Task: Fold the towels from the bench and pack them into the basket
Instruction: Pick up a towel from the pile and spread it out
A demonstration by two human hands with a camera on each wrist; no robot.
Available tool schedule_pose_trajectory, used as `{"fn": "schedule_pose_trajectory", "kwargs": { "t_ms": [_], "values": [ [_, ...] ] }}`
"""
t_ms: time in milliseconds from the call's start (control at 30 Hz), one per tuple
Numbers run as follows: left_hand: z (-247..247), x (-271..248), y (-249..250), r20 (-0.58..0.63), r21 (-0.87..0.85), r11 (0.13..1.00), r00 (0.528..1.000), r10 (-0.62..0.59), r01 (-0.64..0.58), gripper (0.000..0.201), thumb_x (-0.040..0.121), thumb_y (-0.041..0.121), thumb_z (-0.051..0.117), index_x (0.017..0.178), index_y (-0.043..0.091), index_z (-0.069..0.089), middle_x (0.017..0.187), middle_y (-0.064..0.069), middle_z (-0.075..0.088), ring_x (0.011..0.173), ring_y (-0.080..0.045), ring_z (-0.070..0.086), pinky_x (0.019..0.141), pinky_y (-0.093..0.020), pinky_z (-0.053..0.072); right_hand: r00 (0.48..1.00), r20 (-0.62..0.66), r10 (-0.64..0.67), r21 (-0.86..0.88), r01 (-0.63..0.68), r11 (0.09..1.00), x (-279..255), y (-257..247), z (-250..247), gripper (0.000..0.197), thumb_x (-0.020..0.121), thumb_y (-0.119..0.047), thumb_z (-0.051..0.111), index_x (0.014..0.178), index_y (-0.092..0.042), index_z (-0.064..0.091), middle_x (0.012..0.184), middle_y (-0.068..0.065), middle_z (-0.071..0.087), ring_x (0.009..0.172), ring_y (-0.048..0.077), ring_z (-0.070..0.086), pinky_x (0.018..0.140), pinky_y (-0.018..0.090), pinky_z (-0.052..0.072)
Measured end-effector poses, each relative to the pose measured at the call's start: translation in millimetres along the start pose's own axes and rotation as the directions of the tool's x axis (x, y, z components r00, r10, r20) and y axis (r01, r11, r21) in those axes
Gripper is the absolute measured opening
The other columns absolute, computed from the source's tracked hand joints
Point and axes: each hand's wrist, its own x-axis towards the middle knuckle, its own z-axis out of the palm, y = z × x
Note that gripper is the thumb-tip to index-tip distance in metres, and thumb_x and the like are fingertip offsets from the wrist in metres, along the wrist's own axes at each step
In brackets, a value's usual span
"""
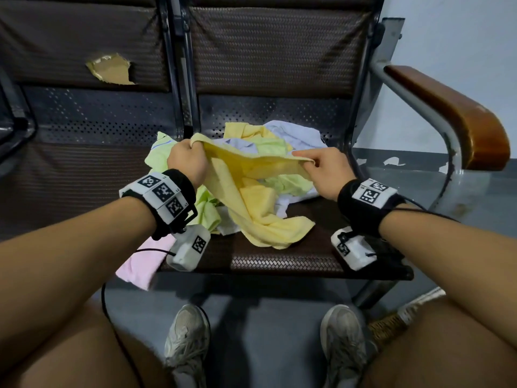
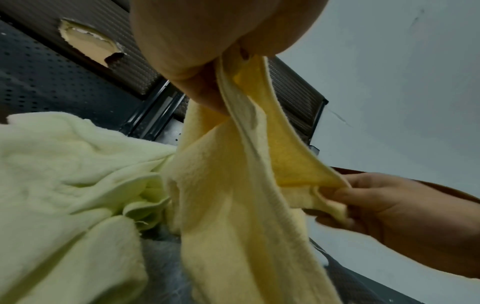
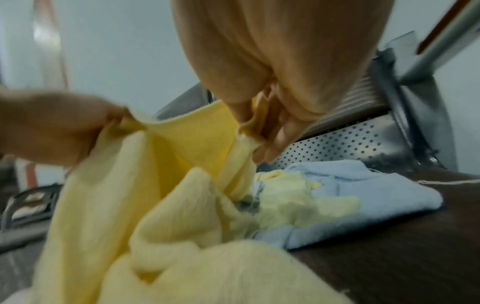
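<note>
Nearest to us, our two shoes [image 1: 187, 343] stand on the grey floor, and a woven basket [image 1: 391, 324] shows partly at the near right, beside our right leg. On the near left edge of the worktop [image 1: 279, 259] a pink towel [image 1: 142, 260] hangs over the front.

Above the seat we hold a yellow towel [image 1: 251, 197] raised by its top edge. Our left hand [image 1: 187, 161] grips the left corner, fingers curled round the bunched cloth; the left wrist view confirms the cloth issuing from the closed fist. Our right hand [image 1: 327, 170] pinches the right part of the edge between thumb and fingers; the right wrist view shows the cloth caught there, though blurred. The edge sags slightly between the two hands, and the lower part of the towel drapes down and lies on the seat.

Behind and beneath it lies the loose pile: pale green towels [image 1: 159, 156] to the left and centre, a pale blue towel [image 1: 296, 135] at the far right, and another yellow piece at the far side. All are crumpled and overlapping.

Farther back, the left backrest carries a torn hole [image 1: 112, 69]. A wooden armrest [image 1: 453, 113] stands at the far right.
</note>
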Motion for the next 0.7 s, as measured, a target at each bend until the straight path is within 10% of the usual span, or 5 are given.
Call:
{"fn": "schedule_pose_trajectory", "kwargs": {
  "t_ms": [67, 233, 367, 500, 700],
  "values": [
    [-1, 2, -3, 0.001, -0.015, 0.999, 0.999, -0.042, 0.042, 0.036, 0.096, 0.020, 0.038, 0.061, 0.018, 0.032, 0.063, 0.000, 0.035, 0.074, -0.025, 0.039, 0.067, -0.035, 0.031, 0.991, 0.018, -0.133, -0.053, 0.134, 0.990, -5, 2, -7, 0.038, 0.095, -0.008, 0.053, 0.126, -0.024, 0.069, 0.117, 0.002, 0.073, 0.093, 0.012, 0.065, 0.079, 0.004, 0.041],
    [-7, 2, -6, 0.042, -0.122, 0.980, 0.987, -0.155, 0.159, 0.026, 0.090, 0.016, 0.037, 0.064, 0.016, 0.041, 0.068, -0.002, 0.039, 0.080, -0.025, 0.043, 0.074, -0.035, 0.038, 0.951, 0.233, -0.203, -0.124, 0.236, 0.964, -26, 8, -3, 0.045, 0.092, -0.005, 0.055, 0.128, -0.031, 0.052, 0.109, 0.007, 0.071, 0.090, 0.023, 0.067, 0.084, 0.038, 0.054],
    [-11, -1, -6, 0.074, -0.152, 0.964, 0.976, -0.207, 0.216, 0.019, 0.087, 0.018, 0.038, 0.073, 0.014, 0.050, 0.084, -0.010, 0.052, 0.085, -0.028, 0.052, 0.087, -0.046, 0.052, 0.912, 0.391, -0.121, -0.227, 0.223, 0.948, -36, 20, 13, 0.045, 0.087, 0.000, 0.054, 0.125, -0.022, 0.046, 0.111, 0.005, 0.060, 0.083, 0.015, 0.056, 0.077, 0.033, 0.048],
    [-11, -5, -5, 0.114, -0.154, 0.955, 0.964, -0.239, 0.255, 0.017, 0.088, 0.018, 0.042, 0.074, 0.013, 0.050, 0.089, -0.013, 0.051, 0.083, -0.029, 0.052, 0.075, -0.040, 0.053, 0.890, 0.441, -0.118, -0.314, 0.276, 0.909, -39, 30, 15, 0.030, 0.089, -0.004, 0.055, 0.116, -0.016, 0.061, 0.089, -0.002, 0.064, 0.088, 0.027, 0.063, 0.070, 0.027, 0.039],
    [-10, -10, -8, 0.161, -0.129, 0.948, 0.949, -0.270, 0.292, 0.030, 0.088, 0.014, 0.037, 0.110, 0.006, 0.056, 0.109, -0.015, 0.056, 0.096, -0.033, 0.059, 0.080, -0.043, 0.057, 0.797, 0.575, -0.183, -0.242, 0.380, 0.893, -56, 29, 26, 0.035, 0.089, -0.024, 0.064, 0.124, -0.023, 0.067, 0.117, -0.004, 0.070, 0.107, 0.017, 0.064, 0.085, 0.017, 0.038]
  ]
}}
